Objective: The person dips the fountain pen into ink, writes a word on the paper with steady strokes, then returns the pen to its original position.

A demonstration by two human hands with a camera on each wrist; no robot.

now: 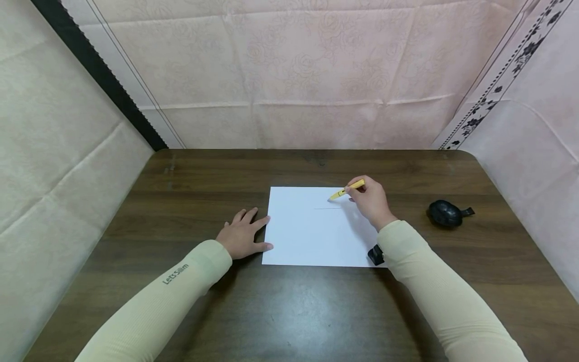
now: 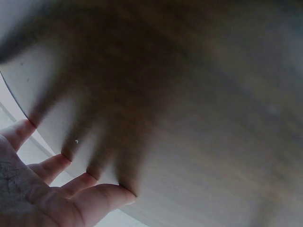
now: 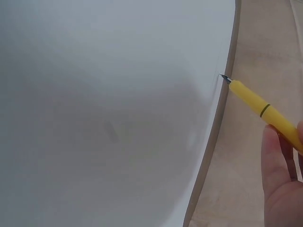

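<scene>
A white sheet of paper (image 1: 298, 236) lies on the table, with a thin horizontal line drawn on its upper part. My right hand (image 1: 368, 201) pinches a yellow fountain pen (image 1: 347, 190) over the upper right of the sheet. In the right wrist view the pen's dark metal nib points down at the paper near its far edge, beside a faint line. My left hand (image 1: 244, 236) is spread on the table, its thumb and index fingertip at the sheet's left edge. The left wrist view shows the left hand's fingertips (image 2: 54, 165) touching the surface, with dark shadows stretching from them.
A small black rounded object with a short tab (image 1: 445, 213) rests on the brown wooden table (image 1: 298, 311), right of the paper. Pale patterned cloth (image 1: 307, 75) hangs behind the table and along both sides. A black device (image 1: 375, 255) shows under the right sleeve.
</scene>
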